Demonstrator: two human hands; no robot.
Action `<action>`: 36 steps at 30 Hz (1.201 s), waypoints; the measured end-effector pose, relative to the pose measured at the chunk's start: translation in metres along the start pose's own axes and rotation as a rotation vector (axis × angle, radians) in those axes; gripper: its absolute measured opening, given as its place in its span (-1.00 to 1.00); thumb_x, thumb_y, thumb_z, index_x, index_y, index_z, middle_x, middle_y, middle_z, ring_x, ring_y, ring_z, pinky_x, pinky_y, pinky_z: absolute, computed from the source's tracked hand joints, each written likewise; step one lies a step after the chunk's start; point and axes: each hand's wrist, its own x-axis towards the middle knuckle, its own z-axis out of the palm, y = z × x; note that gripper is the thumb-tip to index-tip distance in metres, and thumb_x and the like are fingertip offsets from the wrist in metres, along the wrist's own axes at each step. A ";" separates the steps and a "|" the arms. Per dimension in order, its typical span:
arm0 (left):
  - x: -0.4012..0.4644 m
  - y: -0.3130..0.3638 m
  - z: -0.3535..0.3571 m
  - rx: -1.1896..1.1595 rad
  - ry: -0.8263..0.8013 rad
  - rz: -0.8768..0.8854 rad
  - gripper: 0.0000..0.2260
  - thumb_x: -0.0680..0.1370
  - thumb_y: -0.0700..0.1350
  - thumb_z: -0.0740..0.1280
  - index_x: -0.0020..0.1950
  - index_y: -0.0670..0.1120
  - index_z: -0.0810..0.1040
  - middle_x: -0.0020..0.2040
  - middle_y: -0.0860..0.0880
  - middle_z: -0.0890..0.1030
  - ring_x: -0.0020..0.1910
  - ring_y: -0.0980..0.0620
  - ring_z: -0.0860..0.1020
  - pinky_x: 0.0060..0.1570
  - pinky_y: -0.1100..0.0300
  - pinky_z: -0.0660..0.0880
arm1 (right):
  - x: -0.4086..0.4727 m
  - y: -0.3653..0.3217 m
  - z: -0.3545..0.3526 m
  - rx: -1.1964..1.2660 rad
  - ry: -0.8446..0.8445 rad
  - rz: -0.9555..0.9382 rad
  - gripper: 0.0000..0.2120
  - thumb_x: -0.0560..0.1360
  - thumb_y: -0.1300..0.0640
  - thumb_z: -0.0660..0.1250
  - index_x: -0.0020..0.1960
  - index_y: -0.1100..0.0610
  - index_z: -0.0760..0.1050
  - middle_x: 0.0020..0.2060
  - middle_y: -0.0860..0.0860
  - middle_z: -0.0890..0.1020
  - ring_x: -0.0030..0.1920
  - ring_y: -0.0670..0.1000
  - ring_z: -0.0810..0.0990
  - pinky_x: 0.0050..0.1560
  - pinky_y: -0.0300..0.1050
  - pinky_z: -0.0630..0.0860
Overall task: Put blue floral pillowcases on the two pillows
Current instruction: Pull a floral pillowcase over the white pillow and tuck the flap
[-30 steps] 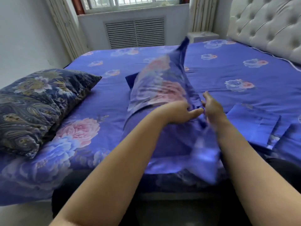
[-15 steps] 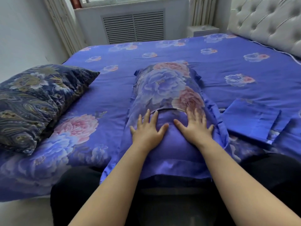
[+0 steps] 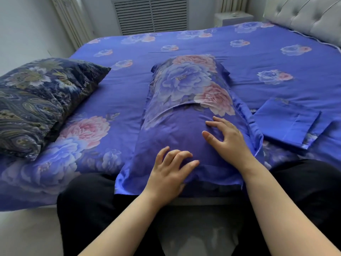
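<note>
A bed (image 3: 212, 41) spread with a blue floral sheet is seen beneath a slatted vent (image 3: 150, 14), and two pillows are counted on it: one covered pillow (image 3: 186, 115) in a blue floral pillowcase at the near edge, and one dark paisley pillow (image 3: 40, 100) to its left. One folded pillowcase (image 3: 287, 126) is laid just right of the covered pillow. The covered pillow is pressed by the right hand (image 3: 228, 139) with spread fingers, while its near end is touched by the loosely curled left hand (image 3: 169, 172).
</note>
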 end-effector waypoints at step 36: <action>0.021 -0.070 -0.002 -0.384 -0.450 -1.041 0.21 0.00 0.59 0.21 0.52 0.18 -0.20 0.56 0.01 -0.13 0.53 -0.07 -0.04 0.46 -0.08 0.05 | 0.016 0.014 -0.009 -0.213 -0.224 0.574 0.06 0.32 -0.52 0.08 0.55 0.13 -0.14 0.54 0.09 -0.09 0.52 0.19 -0.03 0.47 0.18 0.01</action>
